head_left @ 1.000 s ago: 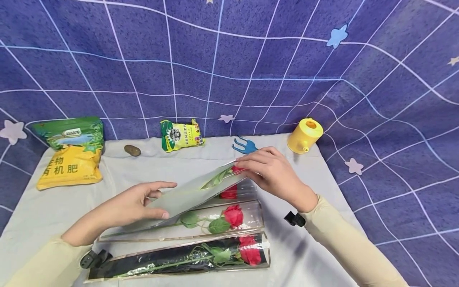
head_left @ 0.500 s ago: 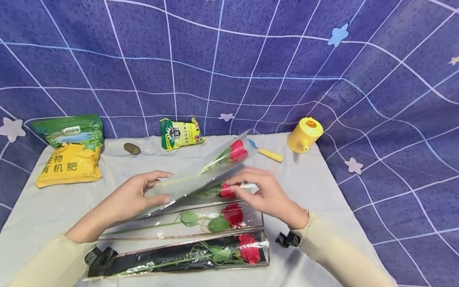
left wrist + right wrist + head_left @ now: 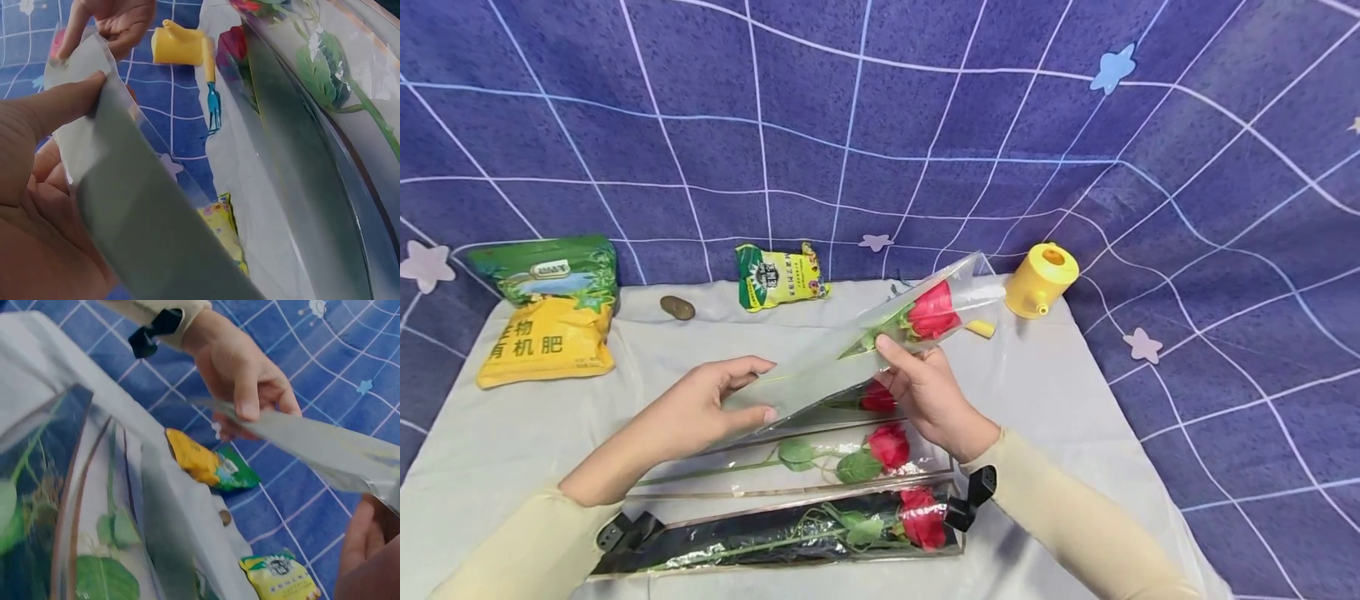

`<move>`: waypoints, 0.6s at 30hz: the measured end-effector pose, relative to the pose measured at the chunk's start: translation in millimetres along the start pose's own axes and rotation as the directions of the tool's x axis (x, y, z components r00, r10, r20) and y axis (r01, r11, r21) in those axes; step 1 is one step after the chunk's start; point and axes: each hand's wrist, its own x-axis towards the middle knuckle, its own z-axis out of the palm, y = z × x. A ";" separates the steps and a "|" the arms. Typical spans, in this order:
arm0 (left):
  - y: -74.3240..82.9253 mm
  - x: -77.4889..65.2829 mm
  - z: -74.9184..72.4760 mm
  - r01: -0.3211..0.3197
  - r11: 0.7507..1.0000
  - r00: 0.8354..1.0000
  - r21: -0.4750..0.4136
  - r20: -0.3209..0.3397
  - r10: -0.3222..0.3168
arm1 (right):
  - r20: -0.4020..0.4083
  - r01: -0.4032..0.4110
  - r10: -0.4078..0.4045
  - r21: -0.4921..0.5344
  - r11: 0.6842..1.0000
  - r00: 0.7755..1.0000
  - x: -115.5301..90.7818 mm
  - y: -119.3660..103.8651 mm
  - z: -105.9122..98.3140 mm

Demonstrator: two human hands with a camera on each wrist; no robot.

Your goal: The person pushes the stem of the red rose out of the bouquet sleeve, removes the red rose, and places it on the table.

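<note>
A single red rose point(image 3: 934, 312) in a grey-backed clear sleeve is held raised and slanting up to the right. My left hand point(image 3: 696, 408) grips the sleeve's lower part, thumb on the near side, as the left wrist view also shows. Near the bloom my right hand point(image 3: 928, 400) pinches the same sleeve, thumb over the front and fingers underneath. Below lie more sleeved roses in rows: a partly hidden one with a red bloom point(image 3: 877, 396), one on white backing with its bloom point(image 3: 887, 446), and one on black backing with its bloom point(image 3: 922, 518).
A yellow watering can point(image 3: 1042, 282) stands at the back right. A small hand fork point(image 3: 213, 103) lies partly behind the raised sleeve. Along the back are a small green-yellow packet point(image 3: 781, 277), a brown stone point(image 3: 677, 307) and a large green-yellow bag point(image 3: 550, 321).
My right hand lets go of the sleeve's tip, drops below, then takes hold from underneath near the bloom. The sleeved rose has shifted up and right, its bloom end rising.
</note>
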 end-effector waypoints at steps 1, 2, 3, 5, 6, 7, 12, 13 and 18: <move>0.2 0.0 0.3 -0.003 1.000 1.000 0.013 -0.004 0.003 | -0.016 0.012 -0.012 0.008 1.000 1.000 0.0 0.7 2.4; 0.6 0.4 0.9 0.000 1.000 1.000 0.021 -0.008 0.001 | -0.036 0.021 -0.021 0.011 1.000 0.999 -0.1 1.4 4.5; 1.2 0.8 1.5 0.009 1.000 1.000 0.023 -0.011 -0.009 | -0.052 0.030 -0.029 0.013 0.999 0.998 -0.2 2.0 6.4; 1.8 2.5 3.4 0.016 1.000 1.000 0.023 -0.010 -0.015 | -0.075 0.051 -0.050 0.002 0.999 0.996 -0.1 3.4 8.8; 2.1 3.8 5.0 0.020 1.000 1.000 0.011 0.000 -0.020 | -0.080 0.065 -0.065 -0.009 0.998 0.995 0.1 4.5 9.5; 2.0 5.6 6.8 0.018 1.000 1.000 -0.013 0.017 -0.017 | -0.082 0.075 -0.077 -0.026 0.997 0.994 0.1 5.1 10.0; 3.3 10.3 15.9 -0.006 0.992 0.995 -0.125 0.096 0.018 | -0.110 0.104 -0.116 -0.105 0.989 0.987 0.7 8.3 12.5; 4.2 10.1 17.2 -0.013 0.991 0.995 -0.133 0.099 0.026 | -0.120 0.107 -0.122 -0.122 0.987 0.985 1.0 9.0 12.7; 9.4 6.7 21.7 -0.032 0.993 0.998 -0.112 0.053 0.038 | -0.158 0.119 -0.152 -0.202 0.972 0.976 1.1 13.9 10.2</move>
